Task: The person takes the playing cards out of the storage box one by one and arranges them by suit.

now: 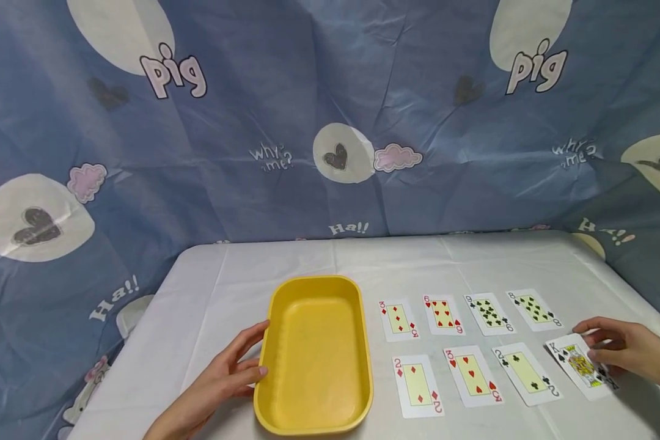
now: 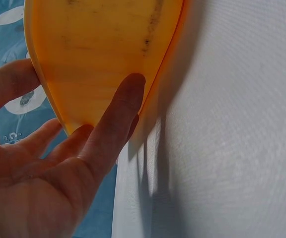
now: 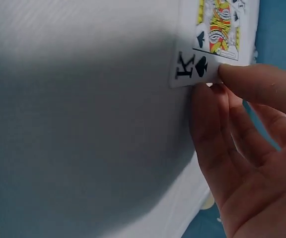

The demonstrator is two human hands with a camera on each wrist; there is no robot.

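In the head view my left hand (image 1: 222,373) rests against the left side of a yellow plastic tray (image 1: 365,366). Its fingers are spread and loosely bent, touching the rim and outer wall; the left wrist view shows those fingertips (image 2: 133,87) against the wall. At the far right, my right hand (image 1: 627,351) pinches a king of spades (image 1: 580,365) by its edge. The right wrist view has the thumb on the card's face and the other fingers (image 3: 207,114) at its underside. The king lies at the right end of the near row of face-up cards.
The near row also holds a two of diamonds (image 1: 418,386), three of hearts (image 1: 473,376) and two of clubs (image 1: 527,374). Behind them lie a three of diamonds (image 1: 398,319), six of hearts (image 1: 443,315), nine of clubs (image 1: 488,313) and eight of clubs (image 1: 533,309). A white-covered table (image 1: 214,293) meets blue printed cloth (image 1: 286,201).
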